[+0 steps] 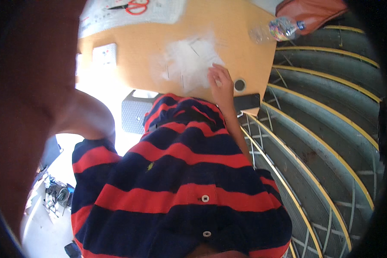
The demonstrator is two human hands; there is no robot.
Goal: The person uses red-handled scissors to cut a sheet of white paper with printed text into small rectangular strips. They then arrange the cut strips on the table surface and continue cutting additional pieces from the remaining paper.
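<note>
My right hand lies on the wooden table, its fingers slightly curled and resting on the edge of a patch of white paper pieces. Nothing is visibly gripped in it. My left arm is raised close to the camera and fills the left side as a dark blur; its hand is out of the picture. My red and navy striped shirt covers the lower middle of the view.
A black phone and a small round black object sit by my right wrist. Red-handled scissors lie on a pale mat at the far edge. A plastic bottle and an orange bag are far right. Yellow-edged steps curve away at right.
</note>
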